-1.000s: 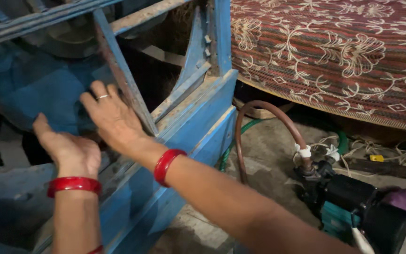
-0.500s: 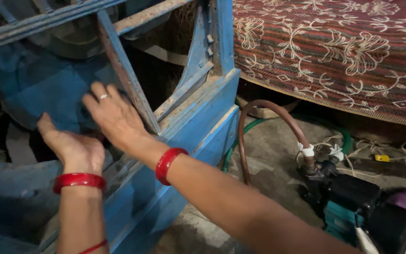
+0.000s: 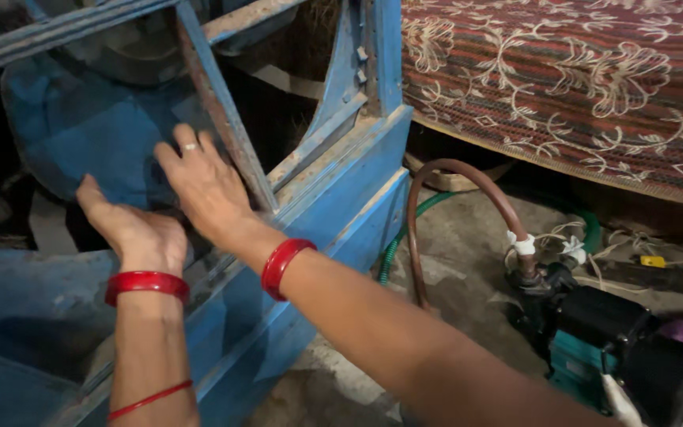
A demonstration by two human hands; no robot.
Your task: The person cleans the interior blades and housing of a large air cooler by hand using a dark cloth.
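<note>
The blue drum [image 3: 81, 134], a rounded plastic container, sits behind the blue wooden frame [image 3: 333, 190] at about ten o'clock in the view, partly in shadow; both hands reach through the frame toward it. The right hand [image 3: 203, 186], crossing over from four o'clock, lies flat against the drum's side with its fingers spread, a ring on one finger and a red bangle at the wrist; its grip is open, closing on nothing. The left hand [image 3: 136, 233], coming up from six o'clock, is just below and beside the right, palm turned to the drum's lower edge, thumb out, grip likewise open; whether it touches the drum cannot be told; a red bangle and a thin red thread ring its forearm. A worn diagonal slat [image 3: 223, 111] of the frame runs just beside the right hand, at its two o'clock. Well apart, at four o'clock, a dark water pump [image 3: 610, 340] stands on the concrete floor [image 3: 468, 253]; a brown hose [image 3: 452, 178] arches up from it, and a green hose [image 3: 405, 229] lies near; at one o'clock hangs a red patterned cloth [image 3: 579, 79].
</note>
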